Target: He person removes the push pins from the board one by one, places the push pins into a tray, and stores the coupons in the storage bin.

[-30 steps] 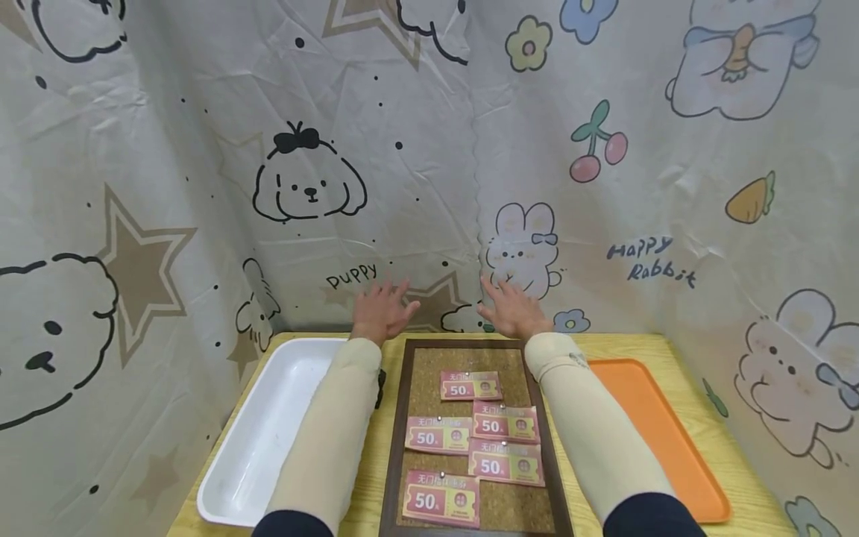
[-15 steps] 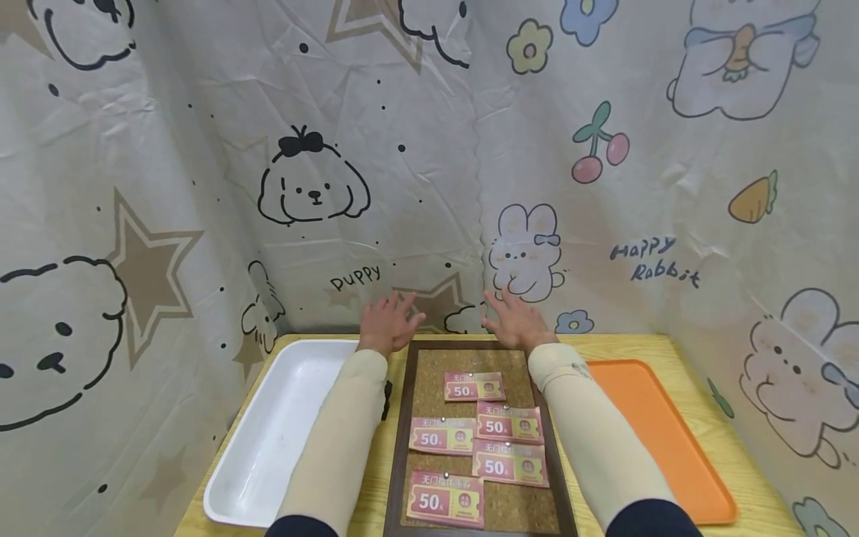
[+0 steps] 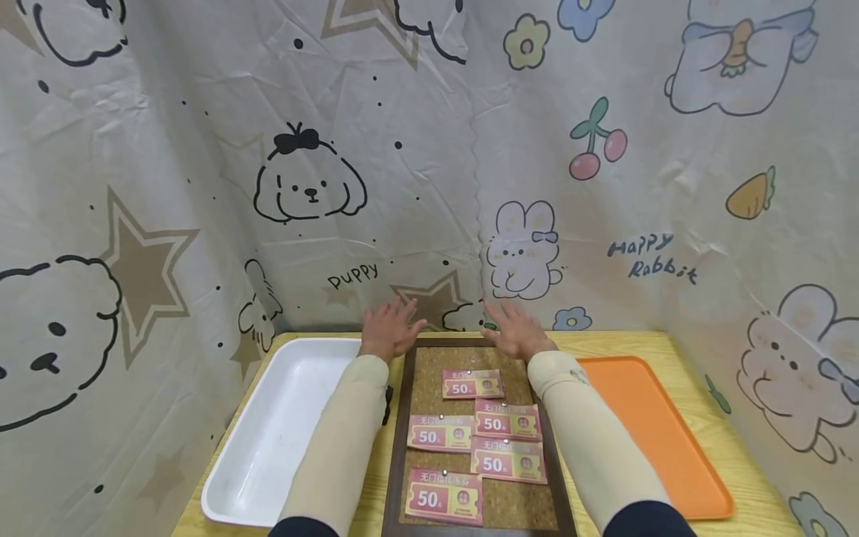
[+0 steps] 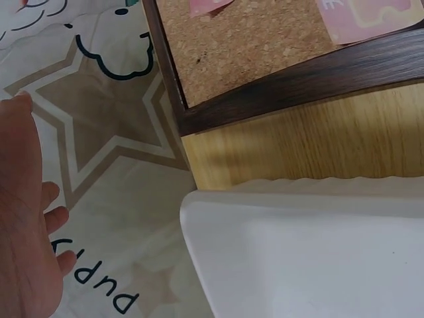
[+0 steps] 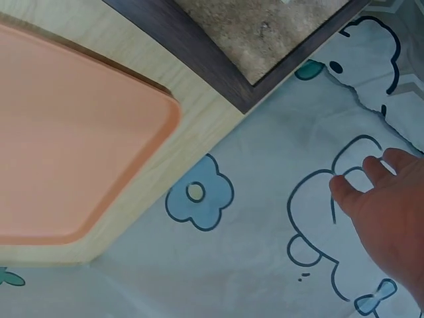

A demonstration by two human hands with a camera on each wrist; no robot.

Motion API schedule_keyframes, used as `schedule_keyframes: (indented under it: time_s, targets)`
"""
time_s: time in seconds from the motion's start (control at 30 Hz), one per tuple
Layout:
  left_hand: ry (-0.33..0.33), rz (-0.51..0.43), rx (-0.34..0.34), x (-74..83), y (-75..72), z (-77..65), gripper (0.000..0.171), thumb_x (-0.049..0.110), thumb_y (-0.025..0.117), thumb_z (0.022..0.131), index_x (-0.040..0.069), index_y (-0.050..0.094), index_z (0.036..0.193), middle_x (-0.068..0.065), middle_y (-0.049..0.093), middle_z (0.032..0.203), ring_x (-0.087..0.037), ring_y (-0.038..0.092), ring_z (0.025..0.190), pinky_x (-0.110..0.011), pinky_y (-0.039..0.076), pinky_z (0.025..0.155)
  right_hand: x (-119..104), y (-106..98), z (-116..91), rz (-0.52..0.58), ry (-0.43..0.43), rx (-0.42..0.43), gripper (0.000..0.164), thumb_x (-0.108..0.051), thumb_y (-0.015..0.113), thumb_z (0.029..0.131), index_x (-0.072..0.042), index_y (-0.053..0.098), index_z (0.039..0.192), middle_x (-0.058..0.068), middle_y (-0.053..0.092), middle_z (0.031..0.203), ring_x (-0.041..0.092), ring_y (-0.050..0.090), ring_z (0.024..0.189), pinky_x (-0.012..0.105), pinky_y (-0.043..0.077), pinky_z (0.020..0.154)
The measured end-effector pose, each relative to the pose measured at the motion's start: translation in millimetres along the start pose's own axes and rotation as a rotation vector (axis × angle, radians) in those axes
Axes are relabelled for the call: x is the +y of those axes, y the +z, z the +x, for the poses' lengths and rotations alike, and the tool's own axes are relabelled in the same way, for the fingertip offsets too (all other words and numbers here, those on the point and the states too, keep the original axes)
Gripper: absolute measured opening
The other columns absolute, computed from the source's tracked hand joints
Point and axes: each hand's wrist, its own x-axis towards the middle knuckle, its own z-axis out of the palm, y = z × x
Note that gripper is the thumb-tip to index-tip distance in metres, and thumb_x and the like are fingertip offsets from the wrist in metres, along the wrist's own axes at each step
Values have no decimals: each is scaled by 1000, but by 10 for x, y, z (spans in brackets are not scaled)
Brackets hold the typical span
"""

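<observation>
Both hands stretch out over the far end of a dark-framed cork board (image 3: pixel 510 514), fingers spread and holding nothing. My left hand (image 3: pixel 389 330) is by the board's far left corner, and my right hand (image 3: pixel 518 333) by its far right corner. Several pink and yellow coupons (image 3: pixel 443 497) marked 50 are fixed to the cork, with small pins at their top edges. In the left wrist view the left hand (image 4: pixel 26 218) shows at the left edge, apart from the board. The right wrist view has the right hand (image 5: pixel 391 218) in front of the patterned curtain.
To the left of the board stands a white tray (image 3: pixel 268 447); to its right lies an orange tray (image 3: pixel 661 440), partly behind the right sleeve. All rest on a wooden table (image 3: pixel 725 477). A curtain (image 3: pixel 429 171) with cartoon prints surrounds the table's back and sides.
Both hands have come down a little, closer to the board's far edge. The coupons and trays keep their places; the head view shifts slightly.
</observation>
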Motion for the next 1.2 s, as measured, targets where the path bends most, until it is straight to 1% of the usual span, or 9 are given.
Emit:
schedule_keyframes:
  time_s: [0.23,0.33,0.5,0.57,0.67,0.8,0.9,1.07,1.2]
  targets:
    - [-3,-8,-34,11,51,-19,63,60,27,99,31,20,155,-10,25,160,-32,28,145,-57,20,116,21,81,-37,57,-11,-11,66,-48,40,100,-21,18,156,20,13,161,45,17,146,63,20,114]
    - [-3,-1,-31,23,79,-37,64,60,27,99,29,21,155,-10,26,160,-33,28,145,-57,20,116,22,120,-41,74,-17,-22,67,-48,41,100,-21,16,156,21,14,161,44,18,146,60,20,115]
    - [-13,-3,-58,11,236,5,67,63,26,98,30,19,155,-7,25,160,-32,25,146,-57,19,117,27,184,-63,115,-19,-55,67,-45,41,101,-22,13,157,21,15,160,44,19,146,60,21,115]
    - [-13,-21,-64,3,283,18,66,62,28,98,30,20,155,-6,26,160,-32,25,147,-57,20,116,33,204,-67,127,-15,-69,66,-45,40,101,-23,12,157,20,14,161,44,18,146,61,22,114]
    - [-6,-36,-68,9,299,-9,64,59,32,99,28,22,155,-6,25,161,-32,24,147,-58,20,116,31,230,-58,129,-1,-90,65,-46,39,102,-25,11,157,19,13,161,43,18,146,61,22,114]
    - [-10,-26,-86,29,308,-64,65,60,29,99,29,22,155,-6,23,161,-31,24,147,-57,21,116,26,270,-53,120,-4,-96,65,-44,40,102,-24,12,157,20,17,160,44,21,145,60,24,113]
    - [-16,-22,-92,46,335,-90,66,63,28,98,30,23,154,-6,27,160,-30,27,146,-56,23,115,27,312,-61,144,-2,-95,64,-43,41,102,-25,13,157,19,19,160,45,23,144,61,25,112]
    - [-16,-11,-82,76,424,-104,64,62,33,97,29,31,152,-7,36,155,-31,33,143,-56,26,114,27,395,-97,214,38,-123,63,-49,39,101,-33,13,156,14,18,161,41,21,146,62,23,113]
    - [-14,-5,-115,106,487,-106,63,62,34,97,31,30,152,-6,35,156,-31,32,143,-55,26,115,21,464,-123,232,57,-140,65,-59,34,98,-40,9,154,13,18,161,40,23,146,61,23,113]
